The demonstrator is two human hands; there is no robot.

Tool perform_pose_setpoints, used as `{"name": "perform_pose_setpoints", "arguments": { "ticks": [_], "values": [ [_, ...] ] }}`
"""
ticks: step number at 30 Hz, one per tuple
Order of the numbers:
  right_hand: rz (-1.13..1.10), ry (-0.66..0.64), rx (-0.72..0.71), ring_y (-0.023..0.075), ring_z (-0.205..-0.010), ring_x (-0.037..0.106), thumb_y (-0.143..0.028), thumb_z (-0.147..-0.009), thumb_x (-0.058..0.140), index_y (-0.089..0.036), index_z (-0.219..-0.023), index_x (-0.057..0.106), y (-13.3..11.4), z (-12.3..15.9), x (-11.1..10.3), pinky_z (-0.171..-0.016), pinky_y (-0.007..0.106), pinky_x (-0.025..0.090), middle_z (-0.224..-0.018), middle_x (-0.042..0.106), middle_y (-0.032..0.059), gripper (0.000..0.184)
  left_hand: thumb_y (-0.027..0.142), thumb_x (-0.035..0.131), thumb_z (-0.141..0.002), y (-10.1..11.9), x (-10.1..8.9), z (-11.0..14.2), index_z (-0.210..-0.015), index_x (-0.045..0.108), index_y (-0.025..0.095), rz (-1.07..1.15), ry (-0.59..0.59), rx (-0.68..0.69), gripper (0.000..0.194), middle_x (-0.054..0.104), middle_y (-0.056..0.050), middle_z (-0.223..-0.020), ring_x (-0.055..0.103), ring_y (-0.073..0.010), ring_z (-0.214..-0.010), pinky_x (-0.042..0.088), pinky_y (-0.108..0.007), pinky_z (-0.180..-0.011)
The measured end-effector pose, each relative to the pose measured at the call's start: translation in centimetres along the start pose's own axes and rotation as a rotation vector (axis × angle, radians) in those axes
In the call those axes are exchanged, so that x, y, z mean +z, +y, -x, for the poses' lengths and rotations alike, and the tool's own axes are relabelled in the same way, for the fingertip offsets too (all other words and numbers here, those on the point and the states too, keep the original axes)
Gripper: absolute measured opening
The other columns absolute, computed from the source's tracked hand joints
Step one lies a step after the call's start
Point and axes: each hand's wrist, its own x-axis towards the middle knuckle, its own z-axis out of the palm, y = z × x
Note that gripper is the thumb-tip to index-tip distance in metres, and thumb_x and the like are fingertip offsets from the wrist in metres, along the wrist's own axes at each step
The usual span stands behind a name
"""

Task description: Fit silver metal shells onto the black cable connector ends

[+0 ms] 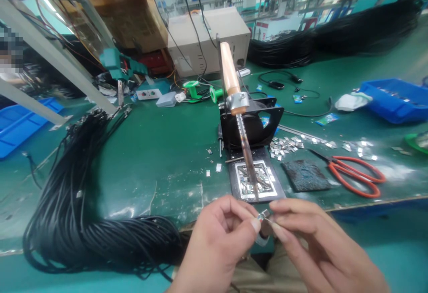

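Observation:
A small silvery metal connector (263,215) is pinched between the thumb and forefinger of my left hand (222,235), below the tip of a soldering iron (245,146) with a wooden handle. My right hand (310,230) is closed close beside the connector, its thumb and fingertips meeting at the connector's right side. What lies between those fingertips is too small to make out. The iron is clamped to a stand and points down over a white-rimmed square tray (238,181) of small metal pieces. A black fan (250,128) stands behind the iron.
Orange-handled scissors (356,175) and a dark square pad (305,175) lie right of the tray. Loose metal pieces (286,147) are scattered behind them. A thick bundle of black cables (67,204) fills the left side. A blue bin (394,101) stands far right.

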Motion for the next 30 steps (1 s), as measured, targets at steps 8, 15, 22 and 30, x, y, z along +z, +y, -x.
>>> {"name": "perform_pose_setpoints", "arguments": {
  "ticks": [8, 15, 22, 30],
  "values": [
    [-0.011, -0.008, 0.002, 0.0141, -0.1, 0.079, -0.021, -0.1, 0.067, -0.027, -0.104, 0.068, -0.11, -0.22, 0.01, -0.092, 0.018, 0.062, -0.116, 0.078, 0.0021, 0.008, 0.021, 0.086, -0.08, 0.11, -0.07, -0.06, -0.071, 0.066, 0.017, 0.037, -0.011, 0.007, 0.022, 0.074, -0.003, -0.087, 0.062, -0.0133, -0.077, 0.047, -0.024, -0.073],
    [-0.006, 0.019, 0.028, 0.0131, -0.098, 0.079, -0.022, -0.1, 0.067, -0.028, -0.102, 0.069, -0.29, -0.22, 0.24, -0.091, 0.017, 0.062, -0.113, 0.078, 0.0004, 0.007, 0.022, 0.084, -0.079, 0.53, 0.18, -0.1, -0.069, 0.066, 0.016, 0.08, 0.009, -0.018, 0.021, 0.07, 0.0, -0.082, 0.041, -0.0076, -0.058, 0.03, -0.024, -0.053],
    [-0.012, 0.012, 0.03, 0.0127, -0.099, 0.079, -0.021, -0.1, 0.066, -0.028, -0.102, 0.069, -0.33, -0.3, 0.1, -0.091, 0.017, 0.062, -0.114, 0.078, 0.0002, 0.008, 0.029, 0.091, -0.074, 0.89, 0.39, -0.19, -0.067, 0.065, 0.016, 0.057, 0.012, -0.021, 0.03, 0.067, 0.001, -0.079, 0.039, -0.0081, -0.058, 0.028, -0.024, -0.052],
    [-0.019, 0.0, 0.029, 0.0151, -0.098, 0.08, -0.019, -0.098, 0.068, -0.027, -0.1, 0.071, -0.24, -0.33, -0.01, -0.09, 0.02, 0.064, -0.114, 0.079, 0.0021, 0.008, 0.031, 0.092, -0.074, 0.85, 0.4, -0.11, -0.068, 0.065, 0.016, 0.056, 0.005, -0.01, 0.031, 0.068, 0.001, -0.079, 0.04, -0.0077, -0.058, 0.03, -0.023, -0.053]
  ]
}}
